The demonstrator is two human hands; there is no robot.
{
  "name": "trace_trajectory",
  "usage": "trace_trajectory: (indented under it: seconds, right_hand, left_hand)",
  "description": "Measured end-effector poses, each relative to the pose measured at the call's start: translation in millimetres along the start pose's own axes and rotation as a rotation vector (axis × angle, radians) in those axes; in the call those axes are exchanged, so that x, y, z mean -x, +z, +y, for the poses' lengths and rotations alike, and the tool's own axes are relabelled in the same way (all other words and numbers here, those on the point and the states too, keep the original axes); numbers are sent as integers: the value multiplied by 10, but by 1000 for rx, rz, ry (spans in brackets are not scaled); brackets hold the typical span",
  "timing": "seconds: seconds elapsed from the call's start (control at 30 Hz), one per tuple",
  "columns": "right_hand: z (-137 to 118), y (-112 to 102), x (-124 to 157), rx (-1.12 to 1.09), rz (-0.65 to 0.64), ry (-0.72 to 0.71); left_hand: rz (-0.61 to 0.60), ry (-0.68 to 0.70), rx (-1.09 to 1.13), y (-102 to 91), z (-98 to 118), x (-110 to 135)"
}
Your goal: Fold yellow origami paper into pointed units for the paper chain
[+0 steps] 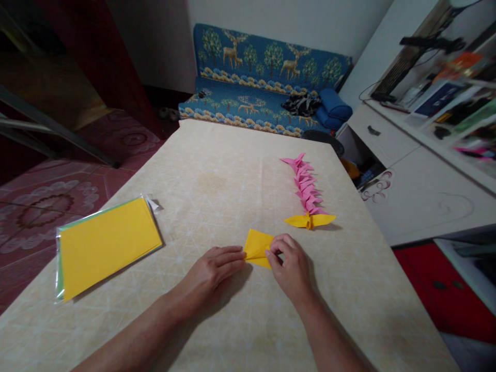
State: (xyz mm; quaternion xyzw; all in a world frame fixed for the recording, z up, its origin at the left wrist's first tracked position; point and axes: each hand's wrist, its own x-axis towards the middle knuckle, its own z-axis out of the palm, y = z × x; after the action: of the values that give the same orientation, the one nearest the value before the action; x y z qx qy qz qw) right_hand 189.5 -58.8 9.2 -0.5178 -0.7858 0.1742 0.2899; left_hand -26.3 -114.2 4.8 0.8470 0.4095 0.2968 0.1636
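Observation:
A folded piece of yellow origami paper lies on the table in front of me, with a flap and crease along its lower side. My left hand holds its left corner down, fingers close together and fingertips on the paper; the thumb is mostly hidden. At the right side, my right hand pinches the paper between thumb and curled fingers, covering that corner. Just beyond the right hand sits a finished yellow paper crane with its wings spread. Behind it runs a row of several pink paper cranes.
A clear packet of yellow and green paper sheets lies on the left of the table. Past the far edge stands a blue bench cover with deer on it. A white cabinet stands at the right.

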Motion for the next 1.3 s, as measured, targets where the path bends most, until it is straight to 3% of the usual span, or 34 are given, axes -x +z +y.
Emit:
trace_trajectory:
  seconds: [0.77,1.3]
  right_hand:
    - [-27,47,1,100,48,28]
    - [-46,48,4,176,35,10]
  left_hand:
    - [54,-42,63,15,24,-15]
    - [-76,-12,-184,78,63,-35]
